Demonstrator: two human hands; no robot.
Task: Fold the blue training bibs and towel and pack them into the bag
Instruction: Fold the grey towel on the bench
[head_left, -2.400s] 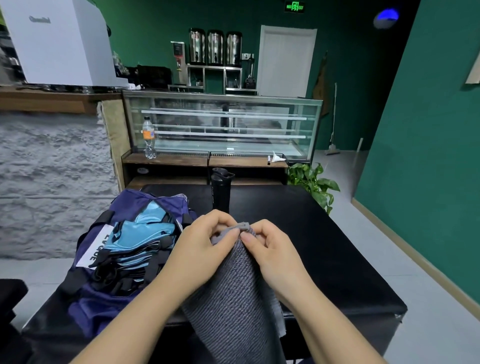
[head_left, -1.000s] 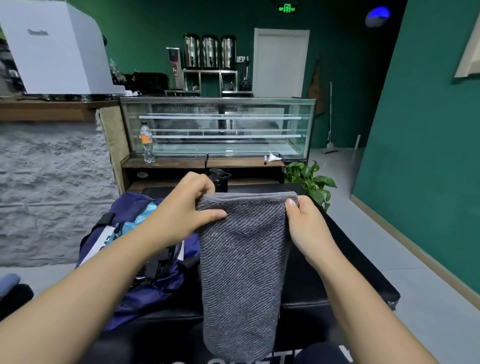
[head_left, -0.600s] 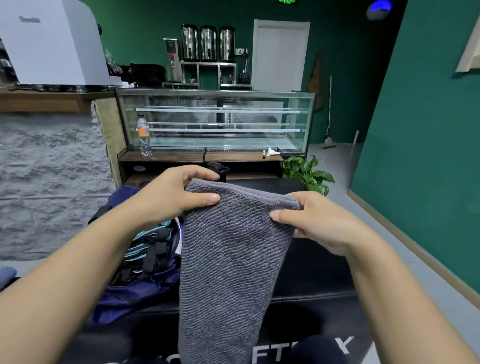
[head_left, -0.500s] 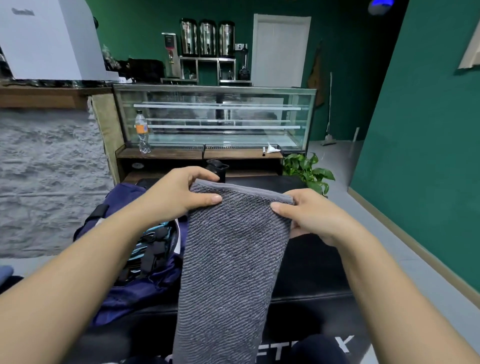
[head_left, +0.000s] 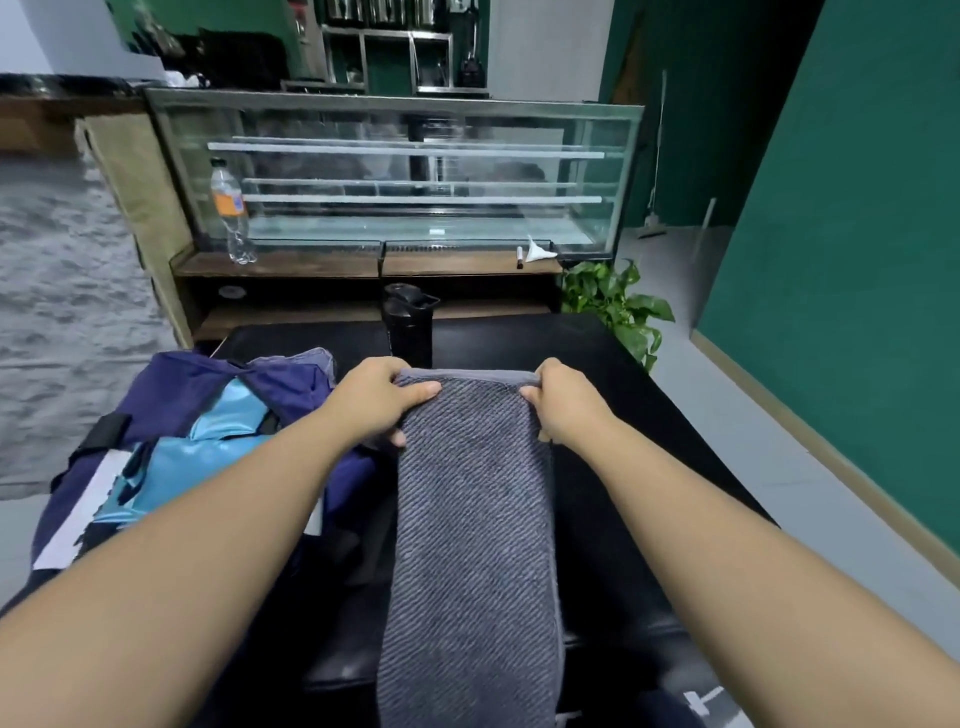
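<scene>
I hold the grey towel (head_left: 472, 519) at centre frame, folded into a long strip draped over the black bench (head_left: 597, 364) edge. My left hand (head_left: 379, 400) pinches its upper left corner; my right hand (head_left: 563, 400) grips the upper right corner. At left, the navy bag (head_left: 208, 379) lies open, with blue bibs (head_left: 208, 447) inside. A black bottle (head_left: 408, 325) stands beyond the towel.
</scene>
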